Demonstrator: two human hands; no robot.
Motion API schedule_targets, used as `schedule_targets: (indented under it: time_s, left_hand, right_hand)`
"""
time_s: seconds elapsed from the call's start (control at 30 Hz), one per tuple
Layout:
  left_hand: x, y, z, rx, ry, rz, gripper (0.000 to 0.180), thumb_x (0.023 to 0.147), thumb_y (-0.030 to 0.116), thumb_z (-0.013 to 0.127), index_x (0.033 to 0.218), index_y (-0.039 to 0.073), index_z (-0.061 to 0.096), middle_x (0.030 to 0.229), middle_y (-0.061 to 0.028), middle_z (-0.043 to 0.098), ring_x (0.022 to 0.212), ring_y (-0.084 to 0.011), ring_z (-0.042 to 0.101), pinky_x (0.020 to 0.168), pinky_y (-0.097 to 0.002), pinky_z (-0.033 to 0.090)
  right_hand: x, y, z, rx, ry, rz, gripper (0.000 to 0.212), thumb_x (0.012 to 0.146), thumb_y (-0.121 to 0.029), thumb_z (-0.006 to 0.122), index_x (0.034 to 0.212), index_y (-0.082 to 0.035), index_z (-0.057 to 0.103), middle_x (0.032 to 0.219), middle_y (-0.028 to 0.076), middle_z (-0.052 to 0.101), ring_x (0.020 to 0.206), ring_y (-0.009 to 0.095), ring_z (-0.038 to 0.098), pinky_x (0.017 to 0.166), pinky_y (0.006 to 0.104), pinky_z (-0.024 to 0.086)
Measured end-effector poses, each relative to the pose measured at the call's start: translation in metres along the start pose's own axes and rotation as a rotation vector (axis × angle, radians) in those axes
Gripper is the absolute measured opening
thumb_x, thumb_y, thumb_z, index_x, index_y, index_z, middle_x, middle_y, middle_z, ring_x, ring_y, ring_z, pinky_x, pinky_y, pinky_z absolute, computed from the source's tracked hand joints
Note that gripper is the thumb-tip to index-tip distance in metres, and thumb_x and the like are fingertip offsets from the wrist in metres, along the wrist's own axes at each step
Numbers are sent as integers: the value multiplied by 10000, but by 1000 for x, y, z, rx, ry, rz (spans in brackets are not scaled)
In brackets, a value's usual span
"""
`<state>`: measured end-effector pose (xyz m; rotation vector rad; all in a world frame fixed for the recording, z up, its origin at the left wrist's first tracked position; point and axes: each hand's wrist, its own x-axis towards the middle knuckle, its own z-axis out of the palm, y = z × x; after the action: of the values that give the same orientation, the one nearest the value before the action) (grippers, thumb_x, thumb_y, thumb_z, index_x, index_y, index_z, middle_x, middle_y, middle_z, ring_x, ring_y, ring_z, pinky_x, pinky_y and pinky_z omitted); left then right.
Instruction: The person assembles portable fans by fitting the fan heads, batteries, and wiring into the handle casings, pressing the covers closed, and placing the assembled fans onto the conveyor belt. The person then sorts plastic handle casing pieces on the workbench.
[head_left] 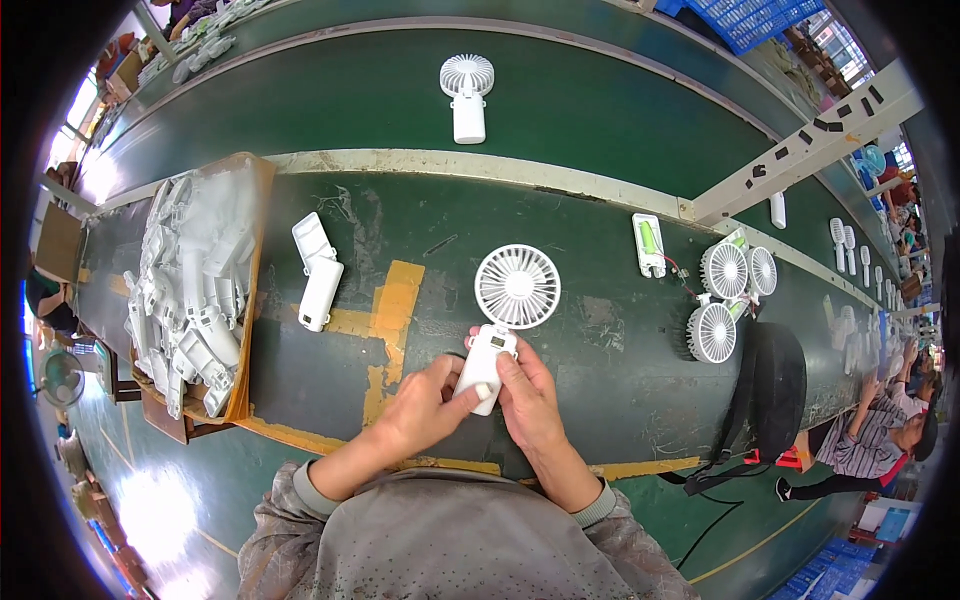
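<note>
Gry top [450, 535]'s by grn bench [440, 215] & flr [105, 440]; L hand [415, 408], R hand [532, 412] fingers closed on wht fan [490, 362].

Near fan [517, 286]: smooth plastic, satin fin. Bench top [430, 215]: scuffed semi-gloss surf. w/ worn tape [397, 298]. L carton [258, 290]: matt cardbd.; near sleeve [283, 515]: matt cloth.

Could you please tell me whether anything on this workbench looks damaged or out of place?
Yes, the orange-tan tape on the green workbench looks worn: its edges are ragged and torn. The white handheld fan in the left hand and right hand shows no obvious damage.
</note>
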<state>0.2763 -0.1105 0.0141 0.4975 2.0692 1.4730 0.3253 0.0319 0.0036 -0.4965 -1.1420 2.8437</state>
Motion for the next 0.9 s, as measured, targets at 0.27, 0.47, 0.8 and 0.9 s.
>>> schedule_targets:
  time_s: [0.27,0.47,0.8,0.9]
  left_hand:
    - [2,21,-6,82,-130,82,292,866,217,583,941,-53,499,758,-216,631,661,-314,652,566,-377,495]
    - [1,26,-3,261,-44,281,297,814,208,617,895,-57,510,604,-207,593,538,-363,612,493,-399,487]
    - [22,32,-5,323,188,277,228,776,179,650,858,-19,572,615,-208,592,551,-373,608,499,-401,491]
    - [50,43,-34,258,280,287,257,762,140,663,978,7,624,816,-180,641,681,-263,648,601,-337,501]
  right_hand:
    - [-6,-16,8,-107,-40,-27,442,908,-147,549,1293,-9,380,1249,183,509,1153,264,517,973,400,427]
    - [-12,-16,10,10,1,-10,410,904,-148,552,1267,-16,416,1184,190,549,1098,265,552,957,392,440]
    - [13,-28,-13,-294,104,-27,375,910,-161,564,1232,-1,457,1152,136,570,1083,187,540,942,323,415]
    - [27,-75,-36,-1091,362,-455,422,897,-218,573,1210,41,457,1130,198,577,1064,267,562,900,354,442]
